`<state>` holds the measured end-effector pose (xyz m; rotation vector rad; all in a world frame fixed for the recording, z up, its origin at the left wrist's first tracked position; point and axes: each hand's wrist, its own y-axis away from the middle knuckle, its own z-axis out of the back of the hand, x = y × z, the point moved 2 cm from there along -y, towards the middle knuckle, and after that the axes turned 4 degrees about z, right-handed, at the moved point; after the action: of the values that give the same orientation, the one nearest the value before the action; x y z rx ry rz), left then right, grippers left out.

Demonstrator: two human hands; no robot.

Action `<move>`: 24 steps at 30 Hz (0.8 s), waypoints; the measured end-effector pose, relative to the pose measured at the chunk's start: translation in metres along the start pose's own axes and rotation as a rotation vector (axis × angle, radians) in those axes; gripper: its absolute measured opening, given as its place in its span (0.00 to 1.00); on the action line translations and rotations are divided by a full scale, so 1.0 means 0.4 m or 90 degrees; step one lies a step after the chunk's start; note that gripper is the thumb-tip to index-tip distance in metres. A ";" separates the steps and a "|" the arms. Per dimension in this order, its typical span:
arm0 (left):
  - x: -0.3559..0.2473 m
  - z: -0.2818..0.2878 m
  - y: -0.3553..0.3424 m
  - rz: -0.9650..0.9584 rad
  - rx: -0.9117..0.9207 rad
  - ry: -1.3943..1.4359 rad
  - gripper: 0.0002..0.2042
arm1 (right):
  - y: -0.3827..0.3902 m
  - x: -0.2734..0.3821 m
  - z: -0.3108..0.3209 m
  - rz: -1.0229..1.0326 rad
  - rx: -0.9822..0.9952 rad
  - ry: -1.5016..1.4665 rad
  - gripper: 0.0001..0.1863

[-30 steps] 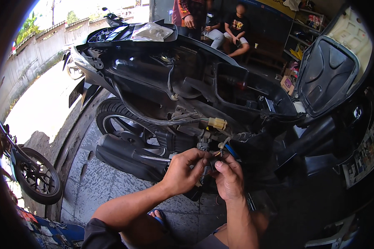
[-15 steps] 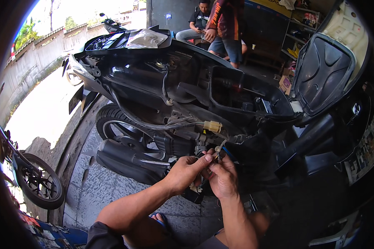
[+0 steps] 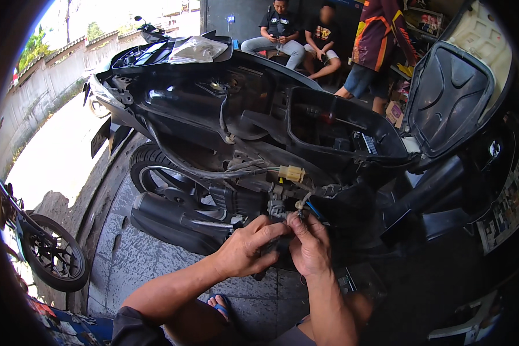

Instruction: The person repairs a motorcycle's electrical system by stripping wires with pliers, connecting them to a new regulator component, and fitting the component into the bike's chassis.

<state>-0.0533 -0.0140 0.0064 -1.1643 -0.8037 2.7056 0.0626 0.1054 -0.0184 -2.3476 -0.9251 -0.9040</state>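
The right hand [image 3: 310, 247] has its grip clamped on a small dark piece [image 3: 300, 214], below the yellow connector [image 3: 292, 173]; about the left hand [image 3: 248, 249] I cannot tell. Gentle pinching seems wise.

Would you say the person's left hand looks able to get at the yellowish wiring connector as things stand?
Probably yes: the yellowish wiring connector shows uncovered, a little beyond the left hand. The grey fitting lies between them in this view, so the fingers might have to skirt it.
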 end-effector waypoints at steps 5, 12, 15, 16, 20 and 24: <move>-0.036 0.010 -0.009 0.008 -0.028 -0.010 0.25 | 0.000 0.011 0.011 -0.022 0.055 0.018 0.05; -0.053 -0.002 -0.024 0.418 0.037 0.340 0.22 | -0.001 0.005 0.024 -0.007 0.078 0.045 0.06; -0.024 -0.013 -0.015 0.400 0.038 0.379 0.25 | -0.003 0.007 0.021 0.004 0.102 0.064 0.07; -0.026 -0.016 -0.015 0.387 0.023 0.365 0.26 | -0.004 0.006 0.018 0.014 0.105 0.062 0.08; -0.051 -0.019 -0.008 0.415 -0.037 0.372 0.27 | -0.004 0.007 0.007 -0.005 0.088 0.017 0.09; -0.043 -0.023 -0.003 0.532 -0.156 0.543 0.22 | -0.008 0.002 0.006 0.004 0.129 -0.023 0.09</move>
<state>-0.0347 -0.0137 0.0128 -2.9195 -0.5673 2.1086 0.0615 0.1094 -0.0188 -2.1994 -0.9745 -0.7303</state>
